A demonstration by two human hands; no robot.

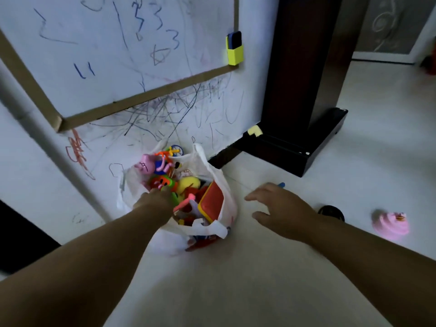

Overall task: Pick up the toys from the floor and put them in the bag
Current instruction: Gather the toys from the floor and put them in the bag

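While left hand (155, 200) dips into bag (219, 178), grip hidden, right hand (280, 208) hovers, grip apart.

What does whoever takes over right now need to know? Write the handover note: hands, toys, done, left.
Left hand: in the mouth of the white bag, fingers among the toys; grip cannot be told.
Right hand: open, fingers spread over the floor right of the bag, holding nothing.
Done: bag by the wall, heaped with toys.
Left: pink toy on the floor, far right; small blue thing just past the right fingertips; dark round thing behind the right wrist, unclear.
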